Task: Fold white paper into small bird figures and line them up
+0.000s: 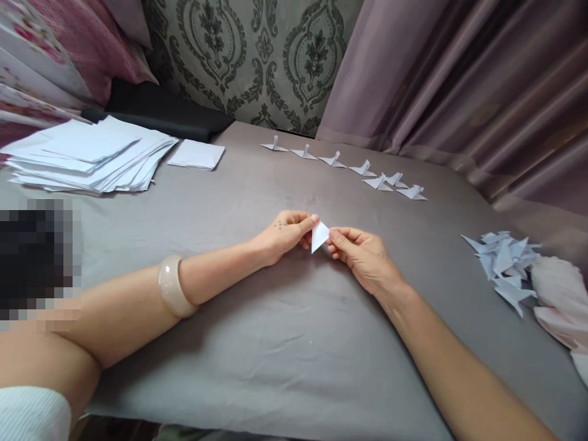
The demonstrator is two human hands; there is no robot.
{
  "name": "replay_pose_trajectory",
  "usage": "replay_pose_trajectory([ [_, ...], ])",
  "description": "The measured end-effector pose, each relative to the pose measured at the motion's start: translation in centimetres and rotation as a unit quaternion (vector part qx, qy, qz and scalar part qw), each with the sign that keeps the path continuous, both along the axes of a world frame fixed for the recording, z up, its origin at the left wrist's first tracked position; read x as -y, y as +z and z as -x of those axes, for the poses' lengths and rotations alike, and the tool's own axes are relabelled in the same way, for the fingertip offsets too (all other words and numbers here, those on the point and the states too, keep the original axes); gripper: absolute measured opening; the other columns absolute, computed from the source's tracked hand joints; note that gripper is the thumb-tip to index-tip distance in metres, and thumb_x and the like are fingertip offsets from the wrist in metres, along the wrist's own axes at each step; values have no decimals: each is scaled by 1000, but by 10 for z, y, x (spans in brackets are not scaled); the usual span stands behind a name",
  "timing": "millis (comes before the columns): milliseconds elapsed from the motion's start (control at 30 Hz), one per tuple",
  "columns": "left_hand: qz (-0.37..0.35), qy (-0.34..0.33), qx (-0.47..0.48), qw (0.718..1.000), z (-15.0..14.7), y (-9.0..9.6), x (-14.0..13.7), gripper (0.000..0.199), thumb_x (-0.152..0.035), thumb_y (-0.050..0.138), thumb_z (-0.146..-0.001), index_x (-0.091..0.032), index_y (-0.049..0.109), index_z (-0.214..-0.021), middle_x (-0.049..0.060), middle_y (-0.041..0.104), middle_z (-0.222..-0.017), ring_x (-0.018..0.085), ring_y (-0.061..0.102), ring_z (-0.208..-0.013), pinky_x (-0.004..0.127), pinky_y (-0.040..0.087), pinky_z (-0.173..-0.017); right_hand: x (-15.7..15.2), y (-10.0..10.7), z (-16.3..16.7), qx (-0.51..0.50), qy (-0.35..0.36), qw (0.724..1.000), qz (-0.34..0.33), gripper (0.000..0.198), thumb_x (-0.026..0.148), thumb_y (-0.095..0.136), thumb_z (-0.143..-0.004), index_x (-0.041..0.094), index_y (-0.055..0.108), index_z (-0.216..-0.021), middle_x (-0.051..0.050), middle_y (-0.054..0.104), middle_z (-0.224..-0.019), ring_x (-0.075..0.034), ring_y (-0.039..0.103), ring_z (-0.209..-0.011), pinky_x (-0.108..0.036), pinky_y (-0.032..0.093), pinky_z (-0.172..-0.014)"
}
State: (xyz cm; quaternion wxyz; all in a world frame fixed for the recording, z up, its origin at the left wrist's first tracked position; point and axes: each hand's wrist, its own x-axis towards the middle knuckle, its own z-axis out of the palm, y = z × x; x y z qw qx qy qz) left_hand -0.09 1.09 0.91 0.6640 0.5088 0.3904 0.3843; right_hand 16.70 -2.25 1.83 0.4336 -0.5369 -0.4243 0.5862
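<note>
A small folded piece of white paper (320, 235), pointed at its lower end, is held up between my two hands over the grey cloth. My left hand (290, 234) pinches its upper left edge, with the thumb on top. From the other side, my right hand (361, 250) grips the right corner between thumb and fingers. The fingertips behind the paper are partly hidden. Beyond the hands, several white paper cranes (337, 159) stand in a slanting row.
A stack of white paper sheets (92, 156) lies at the back left, with a smaller pile of square paper (197, 154) beside it. On the right sits a heap of folded paper cranes (505, 257) next to a pale pink cloth (558, 294). Curtains (404, 79) hang behind.
</note>
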Motion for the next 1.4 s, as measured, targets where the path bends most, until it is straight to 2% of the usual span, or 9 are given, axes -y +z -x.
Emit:
replay_pose_trajectory([
  [133,-33,-21,8,999,3,-2,-2,26,-37,61,-84,-12,62,-87,3,61,-75,9,54,-63,25,43,-63,2,-2,0,25,-46,998,-33,30,40,80,-66,16,71,-82,-1,67,-72,-9,59,-64,-22,47,-61],
  [233,-91,-24,-15,995,5,-7,-1,58,-32,75,-73,-17,49,-123,4,63,-89,13,59,-76,27,46,-70,3,-4,3,59,-108,990,-73,32,42,78,-66,16,71,-84,-2,69,-71,-11,61,-64,-24,49,-60],
  [300,-149,-29,-50,987,6,-11,0,68,-29,76,-71,-19,43,-129,5,62,-94,15,59,-82,28,46,-72,4,-6,5,70,-121,986,-86,34,43,78,-66,16,70,-84,-3,69,-72,-12,62,-64,-26,50,-60],
  [433,-204,-33,-58,977,6,-14,-1,47,-28,67,-79,-16,50,-122,5,64,-90,15,59,-81,28,46,-74,6,-5,7,81,-82,989,-94,34,46,75,-68,16,70,-85,-3,69,-71,-13,63,-65,-26,51,-61],
  [633,-180,-83,-34,980,4,-7,-1,24,-29,58,-85,-13,59,-104,7,65,-94,16,60,-86,26,46,-74,7,-4,6,87,-67,989,-100,35,47,75,-69,17,70,-87,-2,69,-71,-12,61,-64,-25,49,-61],
  [767,-156,-112,-36,981,3,-7,1,26,-30,56,-86,-14,56,-106,6,63,-92,15,59,-82,26,46,-71,6,-6,4,71,-55,989,-113,32,46,74,-71,18,70,-84,-3,71,-75,-10,60,-62,-25,48,-62],
  [967,-182,-108,-67,975,4,-5,3,28,-29,58,-84,-15,54,-107,6,61,-95,16,56,-85,27,44,-71,7,-6,4,69,-44,991,-105,30,45,75,-70,18,69,-81,-2,70,-72,-10,60,-61,-26,49,-63],
  [1200,-127,-177,-56,974,6,8,7,18,-30,50,-89,-17,54,-101,4,58,-95,14,54,-83,25,44,-69,7,-4,4,84,-33,989,-117,32,48,74,-71,18,69,-82,-3,69,-72,-11,59,-63,-26,49,-63],
  [1400,-92,-164,-57,980,7,13,7,19,-29,48,-90,-17,58,-102,1,57,-85,11,51,-71,25,44,-69,8,-4,2,83,-31,989,-120,33,48,73,-72,18,69,-86,-3,70,-78,-11,59,-64,-26,49,-64],
])
